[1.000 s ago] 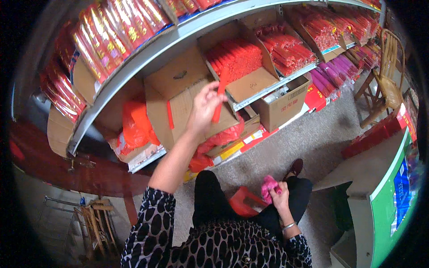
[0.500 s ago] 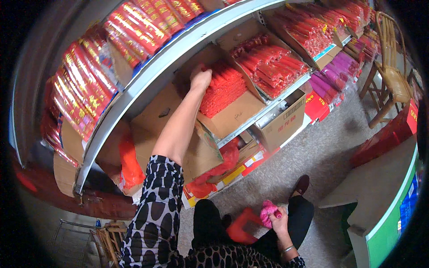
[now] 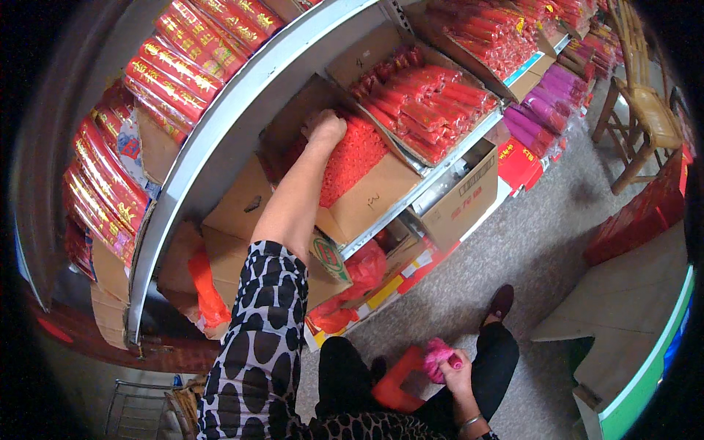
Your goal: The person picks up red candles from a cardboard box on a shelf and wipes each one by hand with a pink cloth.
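Observation:
My left hand (image 3: 327, 130) reaches into an open cardboard box (image 3: 378, 196) on the shelf. Its fingers curl at the far left part of the stacked red packets (image 3: 356, 161); the fingertips are hidden, and what they hold is not clear. Low down, in front of my knees, my right hand (image 3: 456, 372) is closed around a bright pink, soft-looking bundle (image 3: 437, 359). A darker pink stubby end pokes out by the thumb. Just left of that hand, a red-orange thing (image 3: 402, 381), perhaps a stool, stands between my legs.
Another box of red wrapped sticks (image 3: 433, 106) adjoins on the right. Long red packets with gold print (image 3: 176, 73) fill the upper shelf, whose metal edge (image 3: 220, 117) curves above my arm. A bamboo chair (image 3: 644, 121) and a green-edged counter (image 3: 623, 323) stand to the right.
The view has shifted slightly. My left hand has moved a little over the red packets, its fingers now farther into the box. The right hand still holds the pink bundle.

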Tool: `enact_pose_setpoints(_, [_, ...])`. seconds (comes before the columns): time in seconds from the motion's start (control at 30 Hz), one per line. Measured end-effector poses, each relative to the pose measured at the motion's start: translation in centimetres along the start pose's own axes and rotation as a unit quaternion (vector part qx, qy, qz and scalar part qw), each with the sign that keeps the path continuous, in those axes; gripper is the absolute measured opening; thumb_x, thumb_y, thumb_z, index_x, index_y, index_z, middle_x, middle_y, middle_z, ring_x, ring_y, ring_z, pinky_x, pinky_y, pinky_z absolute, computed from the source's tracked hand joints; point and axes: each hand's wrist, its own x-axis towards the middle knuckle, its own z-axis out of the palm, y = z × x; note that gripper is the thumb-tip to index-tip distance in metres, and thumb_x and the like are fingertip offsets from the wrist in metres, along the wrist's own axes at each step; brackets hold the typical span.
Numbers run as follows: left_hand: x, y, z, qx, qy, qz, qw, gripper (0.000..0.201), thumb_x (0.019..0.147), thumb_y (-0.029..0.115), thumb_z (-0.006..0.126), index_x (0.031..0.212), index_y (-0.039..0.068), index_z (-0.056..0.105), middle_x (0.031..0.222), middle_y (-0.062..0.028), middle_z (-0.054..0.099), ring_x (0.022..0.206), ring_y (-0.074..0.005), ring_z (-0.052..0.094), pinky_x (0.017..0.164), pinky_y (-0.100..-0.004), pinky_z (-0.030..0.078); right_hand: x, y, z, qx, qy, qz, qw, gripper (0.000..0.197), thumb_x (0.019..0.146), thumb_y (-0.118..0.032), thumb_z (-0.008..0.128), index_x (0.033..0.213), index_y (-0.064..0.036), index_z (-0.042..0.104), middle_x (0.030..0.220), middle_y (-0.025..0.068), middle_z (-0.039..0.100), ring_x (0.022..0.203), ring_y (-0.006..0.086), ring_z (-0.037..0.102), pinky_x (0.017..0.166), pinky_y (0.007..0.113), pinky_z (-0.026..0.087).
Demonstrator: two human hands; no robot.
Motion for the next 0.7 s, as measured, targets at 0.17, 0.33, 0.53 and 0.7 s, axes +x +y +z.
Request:
enact_pose_setpoints(0.17, [-2.0, -1.3, -1.1, -0.073, 0.074, 0.087, 0.991, 0.040, 0.084, 0.032, 0.046, 0.113, 0.005, 0.056, 0.123, -0.0210, 0.046, 0.119, -0.0355, 0.038, 0.097, -0.0486, 0.032, 0.1, -0.3, 0.0, 0.056, -0.008, 0.027, 0.998, 0.021, 0.066, -0.005, 0.066, 0.084, -0.0001, 0.058, 0.081, 0.0084, 0.053, 0.079, 0.0200, 0.054, 0.073, 0.030, 0.043])
enact_pose_setpoints(0.33, [-14.0, -5.3, -5.4, -0.189, 0.211, 0.202, 0.937, 0.034, 0.085, 0.020, 0.049, 0.111, -0.001, 0.053, 0.110, -0.0228, 0.054, 0.105, -0.0358, 0.051, 0.091, -0.0388, 0.039, 0.1, -0.9, 0.2, 0.120, -0.018, 0.041, 0.992, 0.017, 0.071, -0.003, 0.062, 0.087, 0.0001, 0.057, 0.082, 0.0040, 0.054, 0.077, 0.0135, 0.052, 0.071, 0.027, 0.043])
enact_pose_setpoints(0.53, [-25.7, -19.7, -2.3, -0.150, 0.268, 0.092, 0.947, 0.031, 0.083, 0.010, 0.047, 0.111, -0.004, 0.050, 0.108, -0.0230, 0.051, 0.104, -0.0374, 0.046, 0.091, -0.0427, 0.036, 0.1, 0.8, 0.3, 0.077, -0.033, 0.010, 0.996, 0.013, 0.075, -0.007, 0.063, 0.086, -0.0011, 0.057, 0.079, 0.0017, 0.055, 0.073, 0.0116, 0.052, 0.069, 0.026, 0.043])
enact_pose_setpoints(0.7, [-31.0, -28.8, 5.0, -0.029, 0.126, -0.081, 0.988, 0.034, 0.076, 0.016, 0.054, 0.104, -0.004, 0.052, 0.100, -0.0304, 0.052, 0.095, -0.0418, 0.051, 0.085, -0.0462, 0.041, 0.0, 0.5, -0.2, 0.046, -0.059, -0.020, 0.997, 0.012, 0.074, -0.007, 0.062, 0.084, -0.0015, 0.058, 0.078, 0.0002, 0.055, 0.071, 0.0099, 0.050, 0.067, 0.024, 0.042])
